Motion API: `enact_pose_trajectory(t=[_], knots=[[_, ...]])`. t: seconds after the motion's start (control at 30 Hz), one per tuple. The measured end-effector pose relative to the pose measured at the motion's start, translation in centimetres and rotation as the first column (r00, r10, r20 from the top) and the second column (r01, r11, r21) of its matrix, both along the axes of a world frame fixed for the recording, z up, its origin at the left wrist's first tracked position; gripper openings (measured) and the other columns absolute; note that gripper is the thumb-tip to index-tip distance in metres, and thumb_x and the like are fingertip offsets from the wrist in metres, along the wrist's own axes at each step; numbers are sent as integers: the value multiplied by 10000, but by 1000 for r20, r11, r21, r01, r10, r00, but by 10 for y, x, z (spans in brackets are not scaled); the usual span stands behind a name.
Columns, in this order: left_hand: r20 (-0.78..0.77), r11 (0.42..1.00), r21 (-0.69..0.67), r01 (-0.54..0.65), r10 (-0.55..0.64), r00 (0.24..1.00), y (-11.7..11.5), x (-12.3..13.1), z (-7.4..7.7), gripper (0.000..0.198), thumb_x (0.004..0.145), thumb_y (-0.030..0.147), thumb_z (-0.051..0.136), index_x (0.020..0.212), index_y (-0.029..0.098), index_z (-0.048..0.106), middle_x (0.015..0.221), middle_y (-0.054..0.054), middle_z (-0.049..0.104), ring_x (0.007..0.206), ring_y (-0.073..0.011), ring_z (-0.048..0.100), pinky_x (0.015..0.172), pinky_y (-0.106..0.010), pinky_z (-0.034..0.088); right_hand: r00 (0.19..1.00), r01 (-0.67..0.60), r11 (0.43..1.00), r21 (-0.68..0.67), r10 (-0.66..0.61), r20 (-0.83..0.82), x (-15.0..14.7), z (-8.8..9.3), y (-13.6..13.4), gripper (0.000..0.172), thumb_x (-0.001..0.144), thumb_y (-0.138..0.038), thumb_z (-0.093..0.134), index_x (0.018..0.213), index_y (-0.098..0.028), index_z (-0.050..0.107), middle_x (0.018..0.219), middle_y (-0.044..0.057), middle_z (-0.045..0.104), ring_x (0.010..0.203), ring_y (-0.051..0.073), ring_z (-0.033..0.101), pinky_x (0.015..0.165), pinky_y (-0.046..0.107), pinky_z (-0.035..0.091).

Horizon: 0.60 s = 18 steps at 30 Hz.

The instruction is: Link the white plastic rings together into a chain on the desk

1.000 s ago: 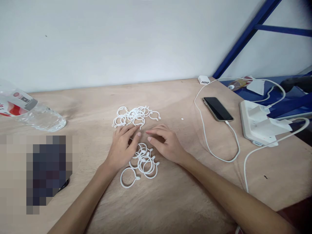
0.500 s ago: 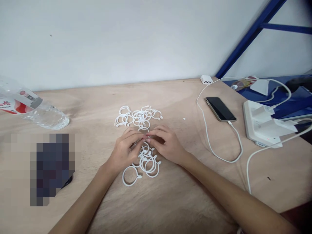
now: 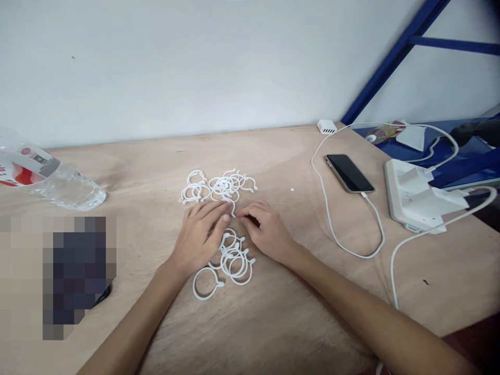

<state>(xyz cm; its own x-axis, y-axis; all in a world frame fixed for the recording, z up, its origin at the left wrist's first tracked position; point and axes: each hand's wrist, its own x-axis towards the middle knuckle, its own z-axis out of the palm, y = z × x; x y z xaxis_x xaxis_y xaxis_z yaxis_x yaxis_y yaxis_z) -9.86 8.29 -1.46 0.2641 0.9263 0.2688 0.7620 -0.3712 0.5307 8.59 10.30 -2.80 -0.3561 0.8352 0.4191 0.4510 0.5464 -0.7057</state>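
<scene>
White plastic rings with small clip tabs lie in two groups on the wooden table. Over the near edge of the far pile [image 3: 226,185] reaches my left hand [image 3: 199,229], its fingers stretched and its thumb apart from them. A curved white ring [image 3: 233,208] shows at its fingertips, mostly covered. Just right of that ring is my right hand [image 3: 267,229], thumb and forefinger pinched together; anything between them is hidden. Below and between my wrists lies the near group of rings [image 3: 238,268], overlapping one another, with a single ring [image 3: 194,291] at its lower left.
A water bottle [image 3: 78,187] lies at the left, above a blurred-out dark item [image 3: 78,281]. On the right are a phone [image 3: 349,173] on a white cable [image 3: 328,208], a power strip [image 3: 394,192] with plugs, and a small white box [image 3: 327,126] near the wall.
My hands were together at the fingertips and have moved slightly apart. The left fingers have spread, uncovering part of a ring between the hands. The whole view has shifted a little.
</scene>
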Motion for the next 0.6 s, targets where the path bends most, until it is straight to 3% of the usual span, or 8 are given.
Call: enact_pose_trajectory(t=[0.17,0.3,0.47,0.6], knots=[[50,997,-14,72,-72,996,2,0,-1,350,970,336,407,1227,230,620,1283,-39,631,1233,-219,512,1080,-443,374,998,48,999,-3,-48,39,-1,2,-2,182,841,-71,560,969,-175,638,899,70,660,925,217,573,853,395,490],[170,995,-47,84,-75,983,1,-1,-2,341,971,330,396,1157,202,652,1227,-57,660,1189,-210,555,1074,-420,404,991,1,1000,21,-3,137,-3,4,-3,322,852,-123,590,1170,-171,611,976,91,639,988,239,535,905,414,474],[238,995,-86,49,-27,971,-1,-3,-1,299,956,324,427,1087,207,669,1111,-53,698,1051,-205,621,955,-381,485,992,37,998,53,-43,121,-4,1,-3,100,823,-122,620,892,-180,663,902,83,621,952,240,538,848,404,493],[222,998,-62,-4,18,975,-2,-3,0,313,946,346,447,1160,219,636,1147,-61,666,1060,-212,603,932,-375,483,996,21,997,77,-28,80,-4,1,-3,136,785,-54,611,817,-183,639,864,73,630,913,231,547,810,394,499]])
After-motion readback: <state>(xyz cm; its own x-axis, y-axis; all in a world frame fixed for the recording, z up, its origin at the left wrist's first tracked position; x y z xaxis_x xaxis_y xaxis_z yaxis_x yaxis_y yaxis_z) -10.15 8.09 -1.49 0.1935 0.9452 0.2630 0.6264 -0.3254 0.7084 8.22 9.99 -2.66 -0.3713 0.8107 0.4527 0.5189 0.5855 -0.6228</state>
